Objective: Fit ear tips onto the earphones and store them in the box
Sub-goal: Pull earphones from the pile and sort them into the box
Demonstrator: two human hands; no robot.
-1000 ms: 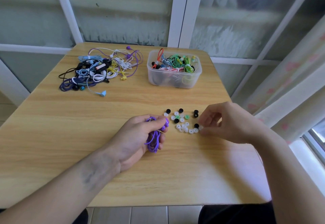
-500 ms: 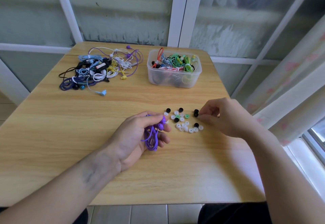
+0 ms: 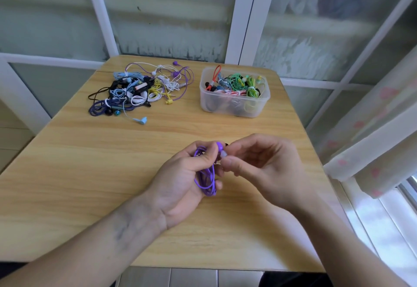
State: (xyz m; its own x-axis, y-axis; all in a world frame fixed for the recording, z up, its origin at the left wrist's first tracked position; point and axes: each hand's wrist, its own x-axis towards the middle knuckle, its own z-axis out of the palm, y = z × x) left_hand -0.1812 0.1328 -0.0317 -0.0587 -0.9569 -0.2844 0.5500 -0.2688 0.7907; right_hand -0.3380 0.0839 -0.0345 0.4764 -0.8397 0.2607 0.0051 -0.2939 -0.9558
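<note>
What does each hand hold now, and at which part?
The left hand grips the purple earphones around the coiled cable. The right hand pinches a white ear tip at the purple earbud.

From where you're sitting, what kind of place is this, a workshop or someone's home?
Probably a home, at a window nook rather than a workshop: a small wooden table pushed against frosted window panes, with a pale floral curtain hanging on the right.
</note>
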